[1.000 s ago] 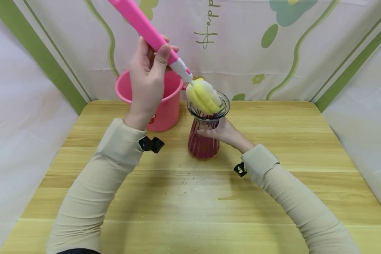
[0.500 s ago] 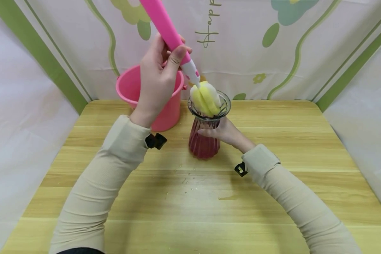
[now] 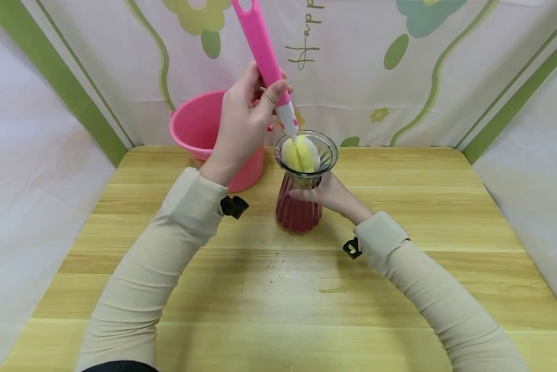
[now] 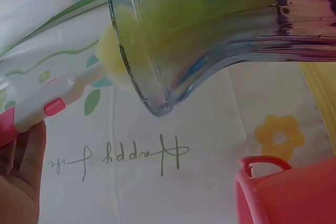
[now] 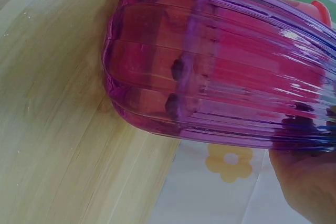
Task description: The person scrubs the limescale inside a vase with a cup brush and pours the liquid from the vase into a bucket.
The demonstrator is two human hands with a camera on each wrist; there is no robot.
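Surface [image 3: 399, 289]: pale wood planks; small crumbs and a smear lie near the middle, in front of the vase.
Bucket [image 3: 199, 129]: pink plastic, upright at the back left of the surface, just behind the left hand and just beside the vase.
Vase [image 3: 301, 204]: ribbed purple glass with a clear flared mouth, upright on the surface at centre. Judged rigid, fairly heavy for its size, smooth and breakable; the narrow waist under the flare looks like the safest place to grip, and it probably needs steadying against any sideways push at the rim.
Brush [image 3: 264, 51]: pink plastic handle with a white neck, nearly upright, leaning slightly left. The handle looks stiff and light; best held low, near the neck.
Sponge head [image 3: 300, 155]: yellow and white foam sitting inside the vase mouth; likely soft and squashable.
Left hand [image 3: 245, 129]: fingers and thumb wrapped round the lower brush handle.
Right hand [image 3: 331, 196]: fingers curled round the vase at its waist, holding it down.
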